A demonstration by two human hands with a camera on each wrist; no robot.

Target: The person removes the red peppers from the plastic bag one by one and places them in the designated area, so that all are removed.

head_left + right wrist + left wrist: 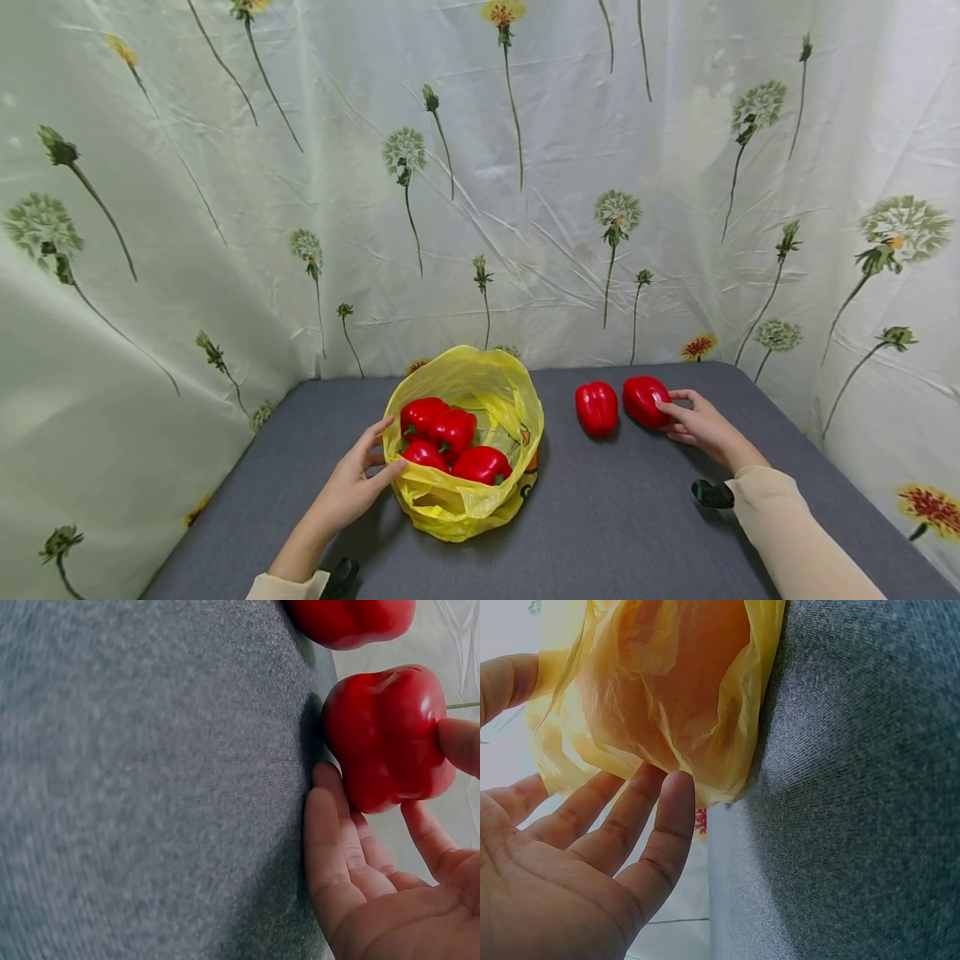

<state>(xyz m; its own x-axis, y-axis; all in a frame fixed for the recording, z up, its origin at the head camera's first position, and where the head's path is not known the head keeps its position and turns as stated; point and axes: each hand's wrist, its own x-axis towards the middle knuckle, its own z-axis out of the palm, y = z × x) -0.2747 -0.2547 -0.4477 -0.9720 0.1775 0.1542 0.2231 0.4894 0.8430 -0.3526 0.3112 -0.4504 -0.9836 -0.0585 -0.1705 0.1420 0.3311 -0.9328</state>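
Observation:
A yellow plastic bag stands with its mouth wide, and several red bell peppers lie inside it. My left hand touches the bag's left side, fingers spread and only slightly bent, thumb at the rim. In the left wrist view, its fingertips rest against the thin plastic. Over at the back right, my right hand grips a red bell pepper between thumb and fingers. The right wrist view shows the thumb on one side of this pepper and fingertips along its underside, close to the tabletop.
Another red bell pepper lies on the grey tabletop, just left of the gripped one. A pale curtain printed with dandelions hangs behind the table and along both sides. Dark straps hang at both wrists.

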